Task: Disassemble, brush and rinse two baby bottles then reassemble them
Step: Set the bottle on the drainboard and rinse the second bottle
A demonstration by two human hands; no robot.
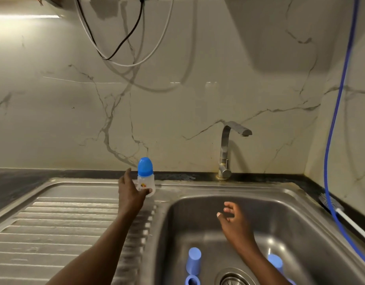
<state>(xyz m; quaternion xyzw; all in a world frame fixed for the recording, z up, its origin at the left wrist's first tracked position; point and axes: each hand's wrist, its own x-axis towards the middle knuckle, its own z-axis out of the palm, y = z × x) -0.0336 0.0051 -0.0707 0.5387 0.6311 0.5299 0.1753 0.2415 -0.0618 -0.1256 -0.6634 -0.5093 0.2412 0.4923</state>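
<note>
dim, warm | glare top-left (wall (23,19) washed out) | edges bowed

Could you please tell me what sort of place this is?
Most likely a home kitchen, at the sink: a stainless steel sink with a ribbed drainboard, a tap against a marble-look backsplash, and a baby bottle in the left hand.

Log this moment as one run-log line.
left hand: holds upright clear baby bottle with blue domed cap at steel drainboard | right hand: open over steel sink basin | blue plastic parts in basin
</note>
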